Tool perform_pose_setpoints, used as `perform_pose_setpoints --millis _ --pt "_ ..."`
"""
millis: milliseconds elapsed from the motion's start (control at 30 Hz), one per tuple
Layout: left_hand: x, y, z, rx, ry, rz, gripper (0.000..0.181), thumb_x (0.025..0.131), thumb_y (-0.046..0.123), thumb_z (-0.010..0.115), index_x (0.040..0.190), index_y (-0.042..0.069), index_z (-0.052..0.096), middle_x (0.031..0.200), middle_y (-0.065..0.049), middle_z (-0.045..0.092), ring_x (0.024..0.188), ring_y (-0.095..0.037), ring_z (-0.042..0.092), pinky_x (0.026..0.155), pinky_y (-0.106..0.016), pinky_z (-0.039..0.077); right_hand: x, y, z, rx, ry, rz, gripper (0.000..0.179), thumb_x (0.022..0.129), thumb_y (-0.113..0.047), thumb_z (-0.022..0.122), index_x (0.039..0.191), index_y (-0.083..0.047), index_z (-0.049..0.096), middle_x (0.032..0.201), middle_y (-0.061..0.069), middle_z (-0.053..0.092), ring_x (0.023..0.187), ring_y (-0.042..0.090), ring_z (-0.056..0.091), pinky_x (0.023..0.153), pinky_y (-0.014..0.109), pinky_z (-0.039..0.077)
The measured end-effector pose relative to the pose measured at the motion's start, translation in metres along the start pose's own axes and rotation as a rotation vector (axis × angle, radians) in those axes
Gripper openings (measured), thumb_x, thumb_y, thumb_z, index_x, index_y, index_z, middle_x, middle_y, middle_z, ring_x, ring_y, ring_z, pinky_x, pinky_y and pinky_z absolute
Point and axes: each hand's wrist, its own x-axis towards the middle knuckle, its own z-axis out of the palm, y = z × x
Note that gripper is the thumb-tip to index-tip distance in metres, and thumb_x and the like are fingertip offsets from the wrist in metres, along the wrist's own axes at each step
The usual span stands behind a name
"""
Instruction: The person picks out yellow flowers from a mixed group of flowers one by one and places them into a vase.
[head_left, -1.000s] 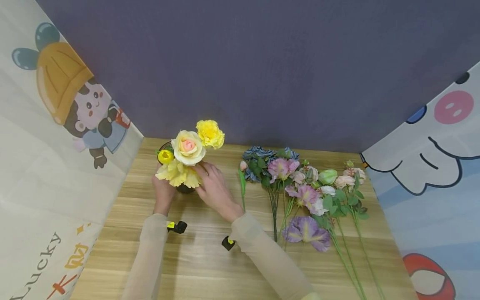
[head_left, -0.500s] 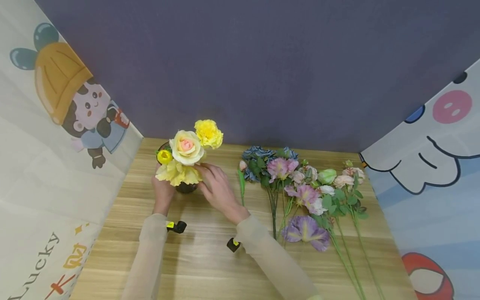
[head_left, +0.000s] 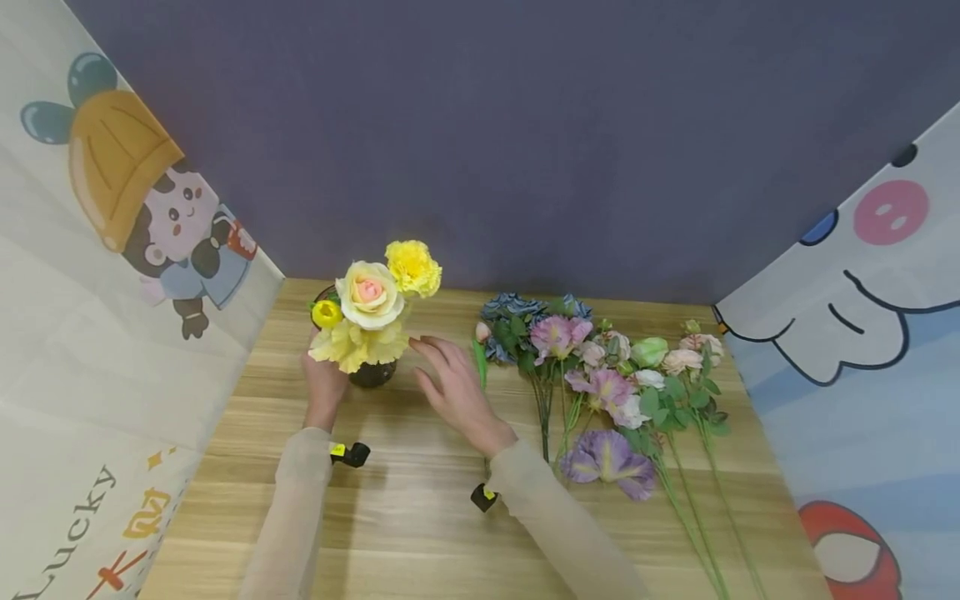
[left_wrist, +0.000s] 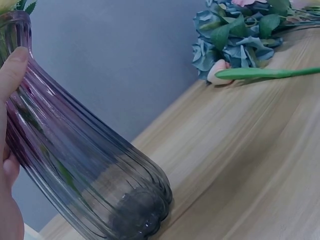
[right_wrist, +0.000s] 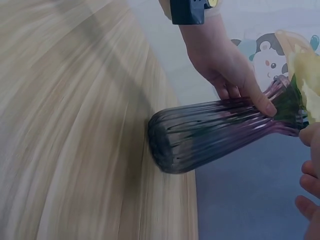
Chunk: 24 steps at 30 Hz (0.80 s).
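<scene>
My left hand (head_left: pixel 325 390) grips the upper part of a ribbed, purple-to-grey glass vase (left_wrist: pixel 100 145), its thumb lying along the glass near the neck. In the head view, the vase's mouth is hidden under a cream rose (head_left: pixel 371 296) with a pink centre, a ruffled yellow carnation (head_left: pixel 414 268), a small yellow bud (head_left: pixel 326 314) and a wide-petalled yellow flower (head_left: pixel 360 346). Green stems show through the glass. Just right of the yellow petals is my right hand (head_left: pixel 463 398), with its fingers loosely extended and nothing held. Its fingertips are near the vase rim in the right wrist view.
A pink tulip (head_left: pixel 482 332) lies on the wooden table (head_left: pixel 420 533) right of the right hand. Beyond it lie blue flowers (head_left: pixel 513 308), a purple flower (head_left: pixel 609 465) and pale roses (head_left: pixel 682 362) with long stems. A dark wall (head_left: pixel 480 150) stands behind the table.
My right hand has drawn away from the yellow petals, toward the right and slightly nearer me, its fingers loosening. The left hand stays on the vase.
</scene>
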Motion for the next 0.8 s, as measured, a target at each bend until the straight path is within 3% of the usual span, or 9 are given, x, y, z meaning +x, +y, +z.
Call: perform_pose_setpoints --millis 167,333,600,700,800 --pt "0.000 -0.003 -0.002 0.010 -0.051 -0.034 0.030 0.103 0.002 0.054 0.130 -0.010 0.053 0.122 -0.032 0.065 0.116 -0.046 0.063 0.099 -0.057 0.054 -0.012 0.006 -0.008 0.037 -0.004 0.014 0.050 0.097 -0.012 0.071 0.144 -0.009 0.055 0.143 0.012 0.058 0.129 0.029 0.055 0.114 0.045 0.045" --pt "-0.003 0.000 -0.005 -0.109 -0.081 -0.057 0.037 0.101 -0.003 0.055 0.137 -0.009 0.051 0.132 -0.031 0.061 0.127 -0.044 0.057 0.111 -0.054 0.047 -0.023 0.015 -0.019 0.055 0.009 0.015 0.047 0.098 -0.011 0.069 0.144 -0.007 0.056 0.142 0.015 0.058 0.131 0.031 0.054 0.114 0.048 0.045" --pt "-0.015 -0.006 -0.008 -0.274 -0.110 0.020 0.043 0.094 -0.014 0.056 0.137 -0.010 0.054 0.135 -0.029 0.059 0.131 -0.040 0.053 0.115 -0.056 0.043 -0.044 0.032 -0.032 0.060 0.019 0.025 0.049 0.097 -0.007 0.071 0.144 -0.004 0.055 0.143 0.016 0.057 0.130 0.033 0.054 0.111 0.050 0.047" --pt "-0.023 -0.011 -0.011 -0.279 -0.085 0.001 0.047 0.094 -0.012 0.058 0.141 -0.007 0.051 0.139 -0.027 0.055 0.134 -0.040 0.049 0.117 -0.057 0.040 -0.051 0.037 -0.039 0.047 0.036 0.049 0.050 0.096 -0.006 0.073 0.143 -0.004 0.056 0.143 0.015 0.057 0.130 0.033 0.054 0.110 0.050 0.048" --pt "-0.035 -0.012 -0.017 -0.227 -0.055 -0.033 0.050 0.097 -0.003 0.063 0.146 -0.003 0.049 0.142 -0.025 0.051 0.136 -0.040 0.047 0.116 -0.057 0.041 -0.058 0.042 -0.047 0.029 0.071 0.083 0.051 0.095 -0.006 0.074 0.143 -0.005 0.057 0.142 0.015 0.058 0.129 0.033 0.055 0.109 0.051 0.048"
